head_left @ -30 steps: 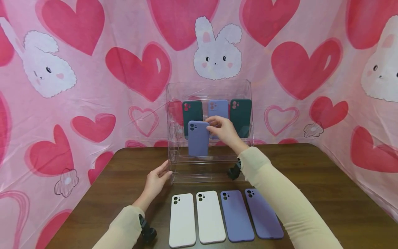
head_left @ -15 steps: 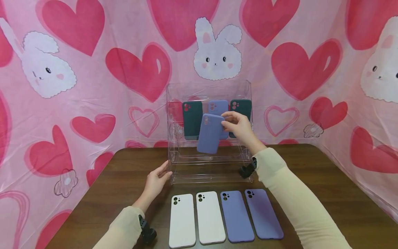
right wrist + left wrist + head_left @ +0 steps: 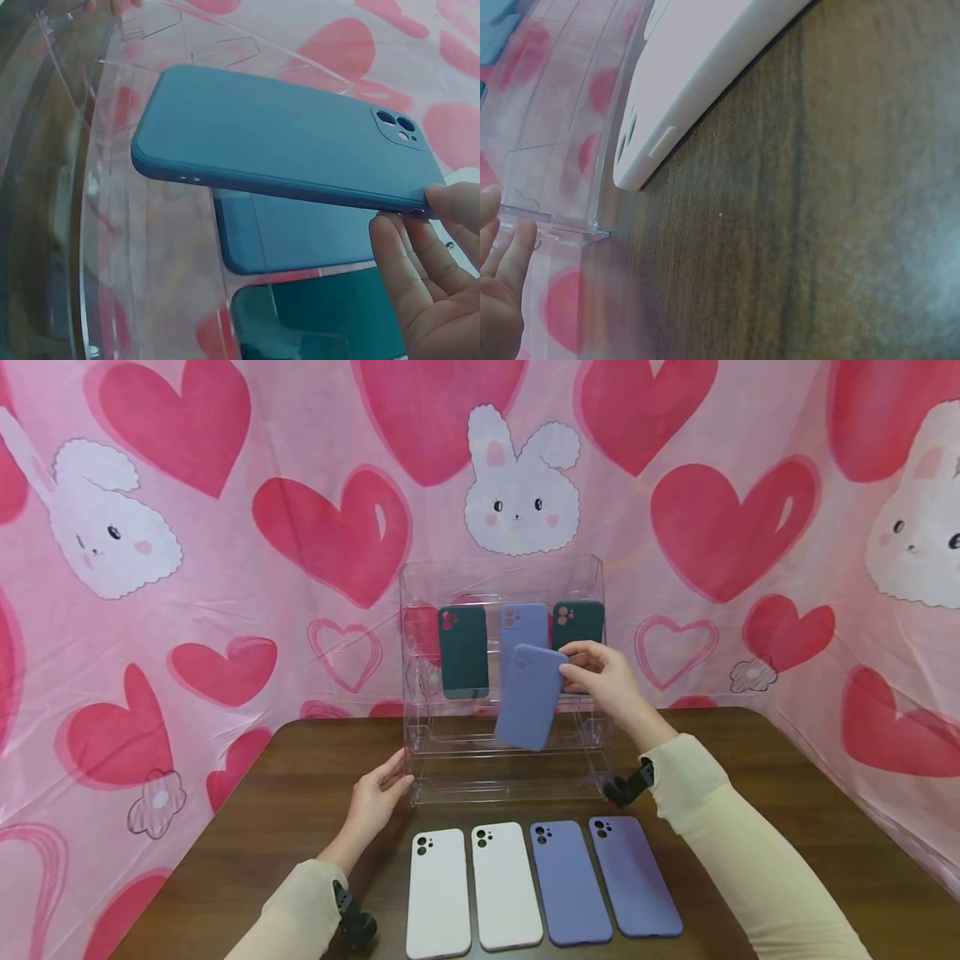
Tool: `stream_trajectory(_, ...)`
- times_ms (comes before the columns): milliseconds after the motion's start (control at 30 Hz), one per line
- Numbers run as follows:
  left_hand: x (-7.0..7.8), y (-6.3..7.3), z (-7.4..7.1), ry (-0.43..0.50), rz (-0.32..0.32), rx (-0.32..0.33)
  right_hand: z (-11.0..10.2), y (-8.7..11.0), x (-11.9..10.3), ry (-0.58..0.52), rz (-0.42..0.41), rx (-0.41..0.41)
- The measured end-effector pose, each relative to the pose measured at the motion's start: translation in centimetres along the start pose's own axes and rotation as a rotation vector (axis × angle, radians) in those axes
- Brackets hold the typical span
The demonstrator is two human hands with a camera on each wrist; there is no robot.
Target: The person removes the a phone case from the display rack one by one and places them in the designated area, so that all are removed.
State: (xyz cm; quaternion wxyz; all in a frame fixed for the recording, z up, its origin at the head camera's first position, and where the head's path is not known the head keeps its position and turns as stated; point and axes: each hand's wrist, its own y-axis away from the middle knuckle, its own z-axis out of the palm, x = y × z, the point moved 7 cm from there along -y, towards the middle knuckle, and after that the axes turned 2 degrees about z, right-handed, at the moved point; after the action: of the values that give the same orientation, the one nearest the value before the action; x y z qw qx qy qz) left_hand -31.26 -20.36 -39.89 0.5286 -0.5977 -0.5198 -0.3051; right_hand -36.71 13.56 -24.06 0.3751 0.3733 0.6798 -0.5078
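Observation:
My right hand (image 3: 611, 685) pinches a lavender phone case (image 3: 531, 697) by its upper right edge, between thumb and fingers. The case is tilted in front of a clear acrylic display stand (image 3: 502, 792). In the right wrist view, the same phone case (image 3: 285, 139) shows its camera cutouts close to the fingertips. Behind it, the upper tier holds a green case (image 3: 463, 652), another lavender case (image 3: 522, 625) partly covered, and a second green case (image 3: 579, 622), partly hidden by my hand. My left hand (image 3: 377, 797) holds the stand's lower left edge, thumb in front.
Two white cases (image 3: 438, 893) (image 3: 507, 889) and two purple cases (image 3: 572, 885) (image 3: 636, 877) lie in a row on the brown wooden table (image 3: 247, 860), in front of the stand. A pink cloth (image 3: 315, 427) with hearts and rabbits hangs behind and beside the table.
My right hand has moved the lavender case to the right, from before the left green case to before the middle one, and the case has tilted. The left hand stays put.

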Motion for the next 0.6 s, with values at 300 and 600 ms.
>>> stream_trajectory(300, 0.0, 0.1, 0.0, -0.004, -0.011, 0.003, -1.6, 2.4, 1.3, 0.005, 0.042, -0.038)
stream_trajectory(600, 0.0, 0.1, 0.1, 0.053, 0.008, -0.001, -3.3, 4.7, 2.3, 0.033, 0.073, -0.12)
